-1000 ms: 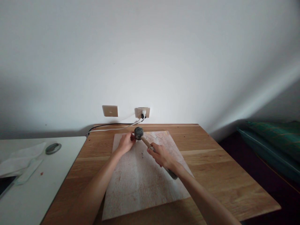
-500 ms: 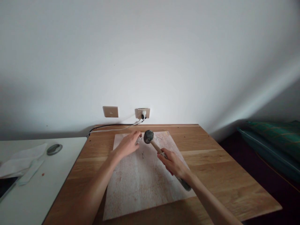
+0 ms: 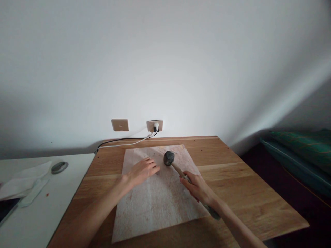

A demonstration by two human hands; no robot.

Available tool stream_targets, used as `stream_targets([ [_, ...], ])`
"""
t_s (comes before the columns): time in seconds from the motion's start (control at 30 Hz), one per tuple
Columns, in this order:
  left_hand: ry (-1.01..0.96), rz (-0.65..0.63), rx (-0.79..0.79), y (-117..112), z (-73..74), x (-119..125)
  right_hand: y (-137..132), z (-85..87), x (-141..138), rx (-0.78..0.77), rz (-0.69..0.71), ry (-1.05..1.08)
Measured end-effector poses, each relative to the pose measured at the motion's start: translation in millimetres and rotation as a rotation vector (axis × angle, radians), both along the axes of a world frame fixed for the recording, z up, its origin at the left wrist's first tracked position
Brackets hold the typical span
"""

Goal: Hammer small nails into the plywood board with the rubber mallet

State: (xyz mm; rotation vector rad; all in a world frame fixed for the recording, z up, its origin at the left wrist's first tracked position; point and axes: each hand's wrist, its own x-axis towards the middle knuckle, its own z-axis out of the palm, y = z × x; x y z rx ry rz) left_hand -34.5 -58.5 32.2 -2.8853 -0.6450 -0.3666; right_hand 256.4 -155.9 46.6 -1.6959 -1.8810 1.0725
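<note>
My right hand [image 3: 198,187] is wrapped round the wooden handle of a mallet [image 3: 169,158]. The mallet's dark head hangs over the upper middle of a pale, whitewashed board [image 3: 144,210]. My left hand [image 3: 144,169] is low over the board, left of the mallet head. Its fingers are curled and closed, with the tips down where a small nail stood; whatever they pinch is hidden behind them. Several small nails [image 3: 154,154] show near the far edge of the board, some partly behind the mallet.
The board lies on a wooden table [image 3: 232,179] against a white wall. A wall socket [image 3: 155,126] holds a plug with cables along the table's back edge. On the left, a white table [image 3: 62,193] bears a grey round object [image 3: 59,167] and white cloth or paper [image 3: 28,177].
My left hand has come nearer, from the far nails to the spot of the single nail in front. The mallet and my right hand have shifted slightly right and towards me.
</note>
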Motion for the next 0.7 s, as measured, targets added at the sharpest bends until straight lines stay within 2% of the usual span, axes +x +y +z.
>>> stream_targets([
  [0.17,-0.047,0.056,-0.137,0,3.1,-6,1,-3.6,2,0.004,0.024,-0.004],
  [0.27,-0.042,0.01,-0.191,-3,7.7,-7,1,-5.6,2,0.004,0.023,0.001],
  [0.4,0.031,-0.046,-0.144,-12,8.9,-5,0,-7.6,2,0.002,0.02,0.015],
  [0.6,0.092,-0.001,-0.014,-21,6.6,3,0,-9.7,3,-0.005,0.015,0.035],
  [0.7,0.005,0.01,-0.074,-13,3.7,1,0,-9.3,3,-0.001,0.006,0.042],
])
